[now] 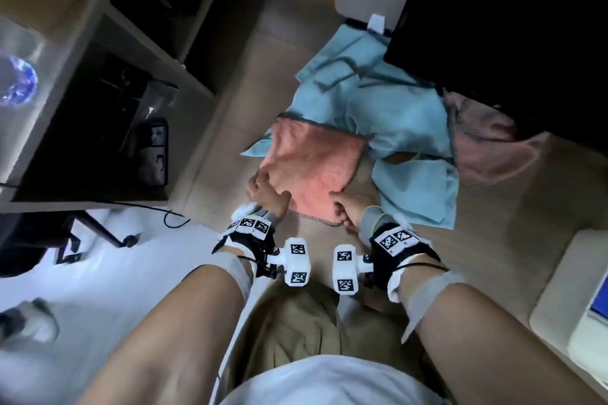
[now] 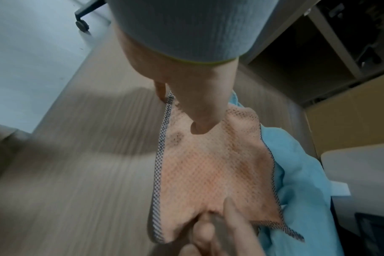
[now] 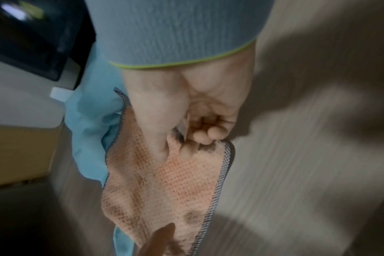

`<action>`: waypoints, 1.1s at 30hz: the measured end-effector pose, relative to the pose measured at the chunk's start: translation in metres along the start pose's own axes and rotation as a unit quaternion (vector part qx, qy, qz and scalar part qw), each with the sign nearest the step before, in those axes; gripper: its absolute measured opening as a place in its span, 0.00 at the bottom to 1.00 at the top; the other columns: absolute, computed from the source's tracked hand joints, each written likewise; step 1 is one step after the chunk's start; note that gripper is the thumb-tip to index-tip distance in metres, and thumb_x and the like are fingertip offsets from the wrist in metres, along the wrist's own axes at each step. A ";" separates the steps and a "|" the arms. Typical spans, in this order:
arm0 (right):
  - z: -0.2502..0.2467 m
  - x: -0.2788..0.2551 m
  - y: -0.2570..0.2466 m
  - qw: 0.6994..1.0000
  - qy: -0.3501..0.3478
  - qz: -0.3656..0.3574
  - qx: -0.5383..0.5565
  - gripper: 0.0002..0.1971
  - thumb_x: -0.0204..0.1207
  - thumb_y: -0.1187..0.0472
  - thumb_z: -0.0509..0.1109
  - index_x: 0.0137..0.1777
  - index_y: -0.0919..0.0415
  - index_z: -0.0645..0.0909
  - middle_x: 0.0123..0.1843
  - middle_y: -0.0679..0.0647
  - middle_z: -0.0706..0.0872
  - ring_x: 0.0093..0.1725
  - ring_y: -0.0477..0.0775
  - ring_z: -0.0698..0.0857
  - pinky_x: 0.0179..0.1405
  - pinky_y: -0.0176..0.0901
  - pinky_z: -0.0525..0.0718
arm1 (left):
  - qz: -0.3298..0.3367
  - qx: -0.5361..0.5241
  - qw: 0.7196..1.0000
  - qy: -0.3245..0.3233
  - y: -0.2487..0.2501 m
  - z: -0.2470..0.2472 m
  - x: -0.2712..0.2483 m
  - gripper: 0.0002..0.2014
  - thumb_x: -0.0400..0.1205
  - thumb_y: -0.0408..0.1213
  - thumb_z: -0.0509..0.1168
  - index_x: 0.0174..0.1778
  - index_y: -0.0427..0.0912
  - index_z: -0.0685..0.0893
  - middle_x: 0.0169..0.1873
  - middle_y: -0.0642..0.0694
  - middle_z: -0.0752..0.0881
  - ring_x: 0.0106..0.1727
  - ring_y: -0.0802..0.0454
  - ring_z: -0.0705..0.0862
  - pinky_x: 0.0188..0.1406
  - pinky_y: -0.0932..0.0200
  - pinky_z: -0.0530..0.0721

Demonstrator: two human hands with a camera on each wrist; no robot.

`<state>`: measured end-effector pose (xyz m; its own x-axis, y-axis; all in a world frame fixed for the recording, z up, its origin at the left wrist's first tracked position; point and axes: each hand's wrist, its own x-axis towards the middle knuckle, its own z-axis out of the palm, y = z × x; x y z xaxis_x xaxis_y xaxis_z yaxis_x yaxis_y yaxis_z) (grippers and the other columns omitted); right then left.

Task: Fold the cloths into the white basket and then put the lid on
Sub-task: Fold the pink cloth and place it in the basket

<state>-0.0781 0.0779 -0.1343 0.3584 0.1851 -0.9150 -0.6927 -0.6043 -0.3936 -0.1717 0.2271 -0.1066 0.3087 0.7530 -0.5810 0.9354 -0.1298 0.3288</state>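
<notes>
Early going: both hands pinch the near edge of the pink cloth [image 1: 312, 168], left hand [image 1: 266, 191] at one corner, right hand [image 1: 348, 210] at the other, on the counter [image 1: 230, 128]. Beyond it, blue cloths [image 1: 394, 108] lie unfolded. Basket and lid are not clearly visible.

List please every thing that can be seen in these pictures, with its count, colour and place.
orange cloth: 1, orange with dark checked hem, on the wooden floor, partly over the blue cloths
blue cloths: several, light blue, heaped behind the orange cloth
pink cloth: 1, dusty pink, right of the heap
shelf unit: 1, dark, far left
left hand: pinches the orange cloth's near-left corner
right hand: pinches its near-right corner
</notes>
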 end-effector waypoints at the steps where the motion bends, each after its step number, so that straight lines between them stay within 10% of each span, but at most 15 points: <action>1: 0.005 0.001 -0.001 1.000 0.002 0.008 -0.009 0.21 0.69 0.49 0.76 0.21 0.56 0.75 0.19 0.49 0.76 0.14 0.46 0.66 0.15 0.29 0.61 | 0.007 0.001 1.000 -0.001 -0.006 -0.001 0.003 0.37 0.72 0.34 0.71 0.78 0.38 0.66 0.71 0.36 0.68 0.68 0.38 0.73 0.72 0.49 0.71; 5: 0.011 0.005 -0.001 0.999 0.032 -0.008 -0.027 0.16 0.71 0.57 0.77 0.27 0.55 0.76 0.10 0.44 0.72 0.08 0.38 0.65 0.07 0.27 0.60 | -0.008 -0.039 0.999 -0.036 -0.012 -0.002 0.012 0.31 0.71 0.36 0.74 0.71 0.39 0.73 0.61 0.39 0.82 0.60 0.40 0.82 0.58 0.52 0.79; 7: 0.009 0.003 0.001 0.998 0.041 -0.012 -0.044 0.09 0.72 0.60 0.77 0.35 0.57 0.79 0.15 0.43 0.77 0.15 0.41 0.73 0.12 0.28 0.67 | -0.016 -0.042 0.996 -0.083 -0.012 -0.001 0.008 0.09 0.72 0.38 0.73 0.46 0.46 0.84 0.43 0.45 0.88 0.44 0.45 0.85 0.43 0.56 0.80; 9: 0.006 0.002 0.004 0.996 0.061 -0.012 -0.067 0.05 0.73 0.62 0.75 0.41 0.58 0.80 0.27 0.50 0.81 0.28 0.51 0.79 0.25 0.32 0.74 | 0.000 -0.060 0.991 -0.122 -0.010 0.003 -0.001 0.10 0.70 0.42 0.73 0.28 0.46 0.80 0.26 0.50 0.82 0.29 0.50 0.78 0.31 0.59 0.74; 15: -0.014 -0.020 0.017 0.991 0.132 -0.001 -0.019 0.14 0.77 0.52 0.64 0.45 0.64 0.80 0.39 0.60 0.82 0.40 0.60 0.80 0.44 0.48 0.77 | 0.029 -0.188 0.974 -0.125 0.008 0.015 -0.027 0.10 0.64 0.44 0.68 0.29 0.47 0.72 0.27 0.46 0.81 0.31 0.48 0.79 0.33 0.52 0.80; 21: -0.047 -0.057 0.025 0.972 0.157 -0.089 0.153 0.07 0.75 0.64 0.71 0.43 0.56 0.75 0.36 0.56 0.79 0.25 0.51 0.78 0.20 0.41 0.82 | 0.064 -0.219 0.973 -0.022 0.023 0.020 -0.063 0.17 0.71 0.29 0.71 0.54 0.47 0.79 0.50 0.47 0.84 0.50 0.45 0.85 0.54 0.53 0.85; 26: -0.099 -0.098 0.043 0.949 0.173 -0.159 0.212 0.15 0.76 0.72 0.62 0.34 0.52 0.77 0.33 0.54 0.76 0.29 0.51 0.75 0.22 0.41 0.83 | 0.142 -0.240 0.960 0.006 0.038 0.020 -0.117 0.19 0.74 0.32 0.70 0.61 0.49 0.82 0.50 0.47 0.84 0.43 0.51 0.83 0.40 0.70 0.82; 33: -0.142 -0.134 0.064 0.926 0.149 -0.144 0.316 0.23 0.74 0.79 0.57 0.27 0.59 0.85 0.39 0.58 0.83 0.34 0.56 0.83 0.24 0.43 0.88 | 0.091 -0.331 0.938 0.037 0.050 0.020 -0.166 0.04 0.74 0.42 0.71 0.42 0.47 0.87 0.28 0.47 0.89 0.17 0.56 0.82 0.21 0.65 0.82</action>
<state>-0.0815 -0.0954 -0.0245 0.6772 -0.0100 -0.7358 -0.7353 0.0285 -0.6771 -0.1730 0.0827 -0.0089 0.4168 0.8033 -0.4256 0.5487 0.1510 0.8223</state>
